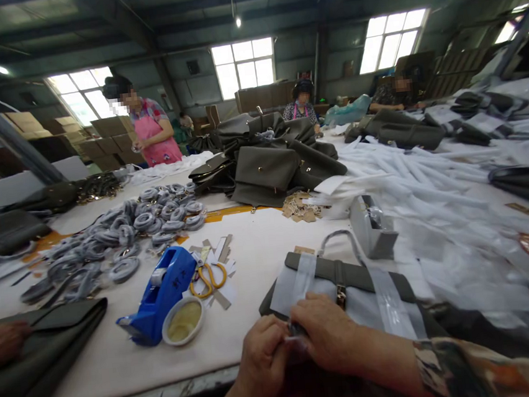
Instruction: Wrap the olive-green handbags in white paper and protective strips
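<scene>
My left hand [264, 361] and my right hand [327, 333] meet at the table's front edge, fingers pinched together. Between them is a small dark piece with clear film [296, 329]; its kind is mostly hidden by the fingers. Just beyond lies a dark olive handbag [359, 278], its front partly covered by pale wrapping sheet and strips of clear tape. A gold buckle [341, 296] shows at its middle, and a wrapped handle [340, 235] arches up behind it. My right wrist and forearm lie in front of the bag's lower edge.
Left of my hands are a blue tape dispenser [168, 289], a round dish [183, 322] and yellow-handled scissors [207, 279]. A grey dispenser [374, 228] stands behind the bag. Coiled straps [143, 222], piled bags [266, 170] and white sheets [423, 189] lie beyond. Another person's hand [2, 345] touches a bag.
</scene>
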Demonstrator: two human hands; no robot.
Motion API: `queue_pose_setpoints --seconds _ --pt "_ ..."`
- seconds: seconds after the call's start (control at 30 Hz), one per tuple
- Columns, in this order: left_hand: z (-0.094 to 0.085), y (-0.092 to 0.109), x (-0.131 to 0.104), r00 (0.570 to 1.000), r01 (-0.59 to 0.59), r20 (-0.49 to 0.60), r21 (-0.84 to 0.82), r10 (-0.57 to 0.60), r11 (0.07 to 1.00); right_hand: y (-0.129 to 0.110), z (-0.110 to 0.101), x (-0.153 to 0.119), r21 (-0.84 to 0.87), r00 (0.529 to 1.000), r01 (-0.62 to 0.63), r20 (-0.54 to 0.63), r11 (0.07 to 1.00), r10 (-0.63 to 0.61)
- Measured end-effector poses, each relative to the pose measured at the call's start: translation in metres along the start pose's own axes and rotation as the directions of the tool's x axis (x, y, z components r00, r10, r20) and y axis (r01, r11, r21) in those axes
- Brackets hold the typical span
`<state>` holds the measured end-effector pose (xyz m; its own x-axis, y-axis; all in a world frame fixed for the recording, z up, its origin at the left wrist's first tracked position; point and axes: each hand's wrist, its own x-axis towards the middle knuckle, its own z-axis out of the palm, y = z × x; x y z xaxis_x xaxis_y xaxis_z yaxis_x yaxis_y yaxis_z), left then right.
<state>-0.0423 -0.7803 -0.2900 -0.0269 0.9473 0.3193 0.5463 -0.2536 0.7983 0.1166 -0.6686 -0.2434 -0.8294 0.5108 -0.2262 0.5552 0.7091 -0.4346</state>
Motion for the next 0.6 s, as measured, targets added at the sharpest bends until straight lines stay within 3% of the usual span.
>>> queue_pose_setpoints --seconds 0.27,0.6 --pt "-0.003 -0.004 -0.009 1.000 -0.009 -0.027 -0.100 0.007 0.995 -0.004 0.015 -0.006 -0.066 0.998 0.015 -0.058 0.998 -0.019" --pt "-0.009 -0.007 -0.039 0.990 -0.124 0.068 0.016 0.122 0.992 -0.010 0.042 0.000 -0.202 0.995 0.041 -0.077 0.978 -0.058"
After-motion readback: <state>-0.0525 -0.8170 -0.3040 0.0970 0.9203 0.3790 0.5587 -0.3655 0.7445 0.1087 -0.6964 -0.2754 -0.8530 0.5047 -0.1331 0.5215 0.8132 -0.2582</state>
